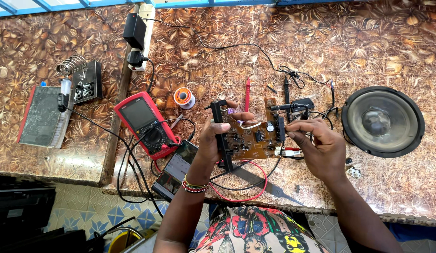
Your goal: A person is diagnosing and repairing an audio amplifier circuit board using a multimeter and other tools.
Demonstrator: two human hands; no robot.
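I sit at a surface (pixel 368 42) covered in a brown leaf-patterned sheet, with patterned floor tiles showing below its near edge and a blue frame along the far edge. I take the circuit board (pixel 253 138) as my landmark: it is up off the surface, held between my two hands near the middle. My left hand (pixel 218 136) is curled closed around the board's left end, fingers over the top edge by a black strip, thumb on the near side. My right hand (pixel 316 145) pinches the board's right end, fingertips narrowed on a black part there. Red and black wires (pixel 246 185) loop down from the board toward me. Left of the board lies a red multimeter (pixel 145 124), and just nearer me than that a phone (pixel 175 169) with its screen lit. Beyond the board lies a spool of solder (pixel 184 97) and a red probe (pixel 247 93). Right of the board rests a round black speaker (pixel 383 121), cone up. Far left of the board are a soldering iron stand (pixel 82 77) and a grey book with a red edge (pixel 42 116). A white power strip (pixel 142 37) with a black adapter plugged in lies at the far side.
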